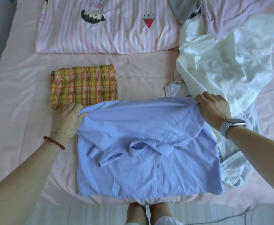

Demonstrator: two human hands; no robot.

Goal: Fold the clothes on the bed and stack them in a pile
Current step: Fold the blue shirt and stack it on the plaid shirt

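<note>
My left hand pinches the far left corner of the blue button-up shirt, fingers curled into the cloth; my right hand grips the far right corner the same way, so the fold edge is stretched taut between them. The shirt lies near the foot of the bed on a smooth pink sheet, its thin cotton lightly creased, collar and one cuffed sleeve showing on top, buttons running down the placket; just beyond my left hand sits a folded plaid cloth, a coarse-woven yellow, orange and green rectangle with a frayed edge. To the right lies a crumpled heap of glossy cream fabric; a pink-striped pillow lies further up.
</note>
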